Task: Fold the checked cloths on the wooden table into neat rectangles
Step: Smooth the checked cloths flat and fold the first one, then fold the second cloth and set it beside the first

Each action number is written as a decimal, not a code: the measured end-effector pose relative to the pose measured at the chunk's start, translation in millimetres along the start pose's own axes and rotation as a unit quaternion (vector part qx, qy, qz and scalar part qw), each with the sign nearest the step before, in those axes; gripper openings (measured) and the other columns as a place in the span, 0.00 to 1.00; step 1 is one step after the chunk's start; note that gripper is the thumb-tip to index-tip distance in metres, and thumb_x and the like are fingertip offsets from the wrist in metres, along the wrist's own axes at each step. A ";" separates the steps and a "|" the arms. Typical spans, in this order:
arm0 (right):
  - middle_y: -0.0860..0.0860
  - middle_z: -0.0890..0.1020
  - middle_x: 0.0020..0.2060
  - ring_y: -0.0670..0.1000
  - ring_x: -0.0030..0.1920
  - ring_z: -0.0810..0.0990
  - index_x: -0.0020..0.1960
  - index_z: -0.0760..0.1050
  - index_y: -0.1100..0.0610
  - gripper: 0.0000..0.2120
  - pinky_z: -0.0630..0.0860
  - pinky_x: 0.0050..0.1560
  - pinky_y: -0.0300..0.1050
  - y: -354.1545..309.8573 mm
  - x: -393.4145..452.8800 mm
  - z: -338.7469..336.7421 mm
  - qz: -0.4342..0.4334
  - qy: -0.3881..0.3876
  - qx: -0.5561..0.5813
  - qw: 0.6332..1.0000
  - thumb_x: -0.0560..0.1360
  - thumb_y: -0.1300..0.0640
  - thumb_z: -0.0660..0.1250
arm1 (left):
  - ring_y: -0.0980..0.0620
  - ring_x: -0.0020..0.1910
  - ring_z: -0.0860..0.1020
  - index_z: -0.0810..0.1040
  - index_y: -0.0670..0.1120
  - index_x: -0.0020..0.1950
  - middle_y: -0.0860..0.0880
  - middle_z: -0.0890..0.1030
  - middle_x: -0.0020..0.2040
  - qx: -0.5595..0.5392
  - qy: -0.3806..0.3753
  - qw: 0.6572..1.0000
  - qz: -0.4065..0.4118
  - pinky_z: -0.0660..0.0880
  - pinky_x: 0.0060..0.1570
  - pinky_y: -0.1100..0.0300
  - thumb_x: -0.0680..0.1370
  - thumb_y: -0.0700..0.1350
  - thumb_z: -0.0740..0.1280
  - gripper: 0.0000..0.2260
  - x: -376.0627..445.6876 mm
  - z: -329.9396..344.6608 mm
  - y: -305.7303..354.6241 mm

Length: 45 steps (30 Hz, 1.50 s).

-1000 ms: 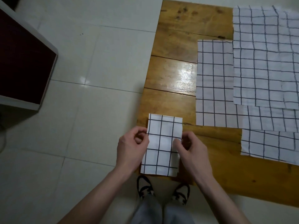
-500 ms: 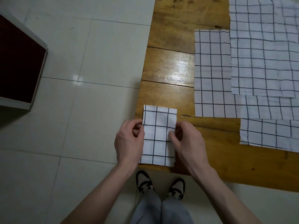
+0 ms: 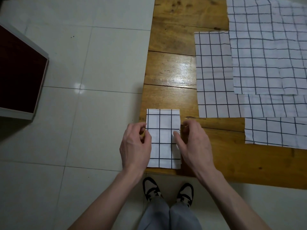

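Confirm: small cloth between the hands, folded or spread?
Folded. The small cloth is a narrow rectangle with stacked layer edges showing at its near right corner. The big cloths to its right lie spread flat.

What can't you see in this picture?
Head view:
- How many layers the folded cloth has: they are stacked.
- How far the spread cloths reach: the right edge cuts them off.
- Left hand fingers: curled under.
- Far end of the table: cut off at the top.
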State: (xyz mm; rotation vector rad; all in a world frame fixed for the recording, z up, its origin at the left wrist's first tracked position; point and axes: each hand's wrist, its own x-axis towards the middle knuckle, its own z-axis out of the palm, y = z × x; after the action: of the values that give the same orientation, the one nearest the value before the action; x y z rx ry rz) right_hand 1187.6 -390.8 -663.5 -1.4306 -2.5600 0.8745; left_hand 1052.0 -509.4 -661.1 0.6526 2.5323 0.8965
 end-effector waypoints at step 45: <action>0.54 0.72 0.77 0.54 0.79 0.68 0.79 0.68 0.58 0.28 0.68 0.77 0.59 246.4 138.0 -266.0 -0.098 0.133 -0.113 0.980 0.85 0.43 0.56 | 0.45 0.73 0.73 0.75 0.41 0.73 0.43 0.78 0.71 0.190 -0.011 0.927 0.324 0.69 0.74 0.43 0.84 0.50 0.59 0.21 47.1 185.6 306.5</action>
State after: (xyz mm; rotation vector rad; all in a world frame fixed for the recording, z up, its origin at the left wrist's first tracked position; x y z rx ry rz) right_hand 1386.0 -64.2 -596.1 -1.2193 -2.5948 0.3476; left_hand 1194.6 -182.5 -602.5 1.6751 2.5086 0.5599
